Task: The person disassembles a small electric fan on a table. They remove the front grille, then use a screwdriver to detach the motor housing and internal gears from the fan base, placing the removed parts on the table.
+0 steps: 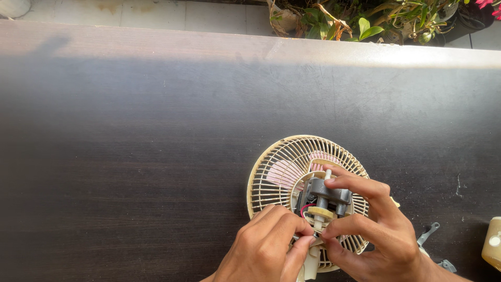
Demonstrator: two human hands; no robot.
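Observation:
A small cream fan (284, 167) lies face down on the dark wooden table (130, 156), its round wire grille showing pink blades beneath. The grey motor block (330, 193) with a yellowish gear and white shaft sits exposed at the fan's centre. My left hand (266, 248) pinches at the lower edge of the motor, fingers closed on a small part near the shaft. My right hand (370, 230) grips the motor from the right, index finger curled over its top and thumb under the gear.
A grey metal tool or bracket (429, 233) lies just right of my right hand. A cream plastic piece (493, 243) sits at the right edge. Potted plants (365, 21) stand beyond the table's far edge on a tiled floor.

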